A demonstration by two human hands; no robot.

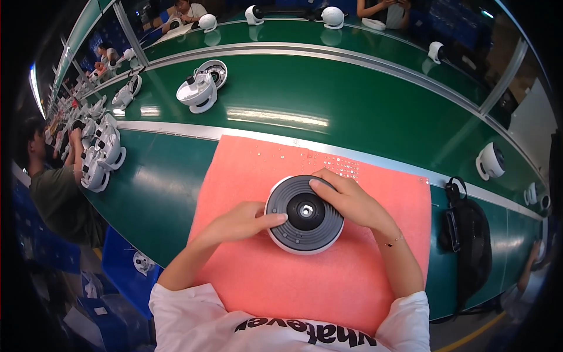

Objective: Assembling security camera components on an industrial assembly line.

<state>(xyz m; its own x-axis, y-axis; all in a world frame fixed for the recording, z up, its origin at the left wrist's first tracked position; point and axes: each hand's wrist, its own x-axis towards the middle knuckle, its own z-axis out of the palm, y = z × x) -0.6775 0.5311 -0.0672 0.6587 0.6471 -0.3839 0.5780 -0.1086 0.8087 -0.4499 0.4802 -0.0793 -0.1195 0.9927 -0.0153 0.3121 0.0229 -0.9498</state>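
Observation:
In front of me is a round security camera (325,232) with a white casing. Its dark grey ringed face points up, with a black lens at the centre and a few small beads or drops on the rings. My left hand (246,221) grips it at the left side, thumb over the grey face. From the upper right, my right hand (347,198) holds the rim with its thumb on the face. The fingers beneath are hidden. A pink foam mat (246,281) lies below, and small shiny pieces (340,166), perhaps screws, sit in rows near its far edge.
Beyond the mat, a green conveyor (352,100) carries an opened white housing (198,92) and another white camera (490,161). A black bag (472,246) lies right of the mat. At left, a co-worker (56,176) sits by several white housings (101,155); a blue bin (126,276) stands below.

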